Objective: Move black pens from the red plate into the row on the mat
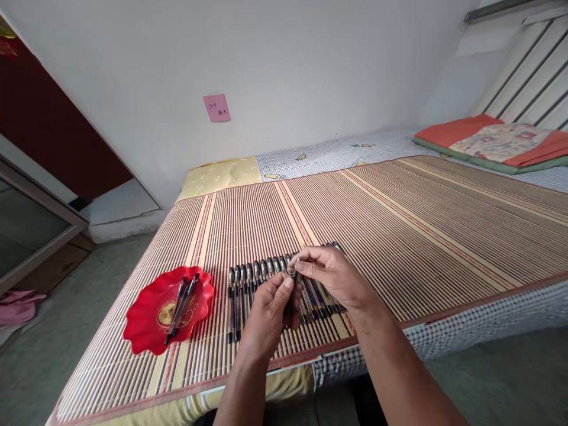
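Near the bed's (465,332) front edge, the left hand's (270,297) fingers grip a dark pen (295,274); the right hand's (331,273) pinch its upper end, above a row of pens (270,266). Apparently that end is being worked, which calls for a steady left hold. A red plate (141,307) sits left.
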`<state>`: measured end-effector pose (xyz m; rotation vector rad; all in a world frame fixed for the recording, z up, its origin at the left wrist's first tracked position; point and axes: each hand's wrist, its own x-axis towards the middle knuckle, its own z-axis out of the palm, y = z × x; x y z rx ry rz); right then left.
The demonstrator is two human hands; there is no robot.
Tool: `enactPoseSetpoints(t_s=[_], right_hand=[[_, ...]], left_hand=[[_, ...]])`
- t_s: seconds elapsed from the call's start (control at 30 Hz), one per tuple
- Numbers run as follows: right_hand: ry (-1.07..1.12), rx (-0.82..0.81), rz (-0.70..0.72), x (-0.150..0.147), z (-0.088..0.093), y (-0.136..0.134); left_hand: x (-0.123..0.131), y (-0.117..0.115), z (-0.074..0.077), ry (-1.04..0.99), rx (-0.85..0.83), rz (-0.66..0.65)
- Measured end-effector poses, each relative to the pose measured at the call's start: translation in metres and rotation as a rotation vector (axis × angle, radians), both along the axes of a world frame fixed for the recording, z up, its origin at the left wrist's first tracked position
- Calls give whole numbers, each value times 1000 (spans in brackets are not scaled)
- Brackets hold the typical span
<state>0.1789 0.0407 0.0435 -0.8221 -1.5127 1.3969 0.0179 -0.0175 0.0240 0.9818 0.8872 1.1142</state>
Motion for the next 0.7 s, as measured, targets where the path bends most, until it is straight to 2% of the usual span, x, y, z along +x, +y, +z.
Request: enactPoseSetpoints(t_s=[0.17,0.43,0.6,0.7], right_hand=[[109,-44,-1,8,2,0],[13,34,-80,13,6,-1],[-45,107,-21,15,12,-5],[-85,146,-95,19,13,-5]], left_hand=[[-1,0,3,-53,-63,-102],[1,1,4,-84,-71,-109],[2,0,3,-69,-68,-136],[0,-1,3,-3,-54,-162]])
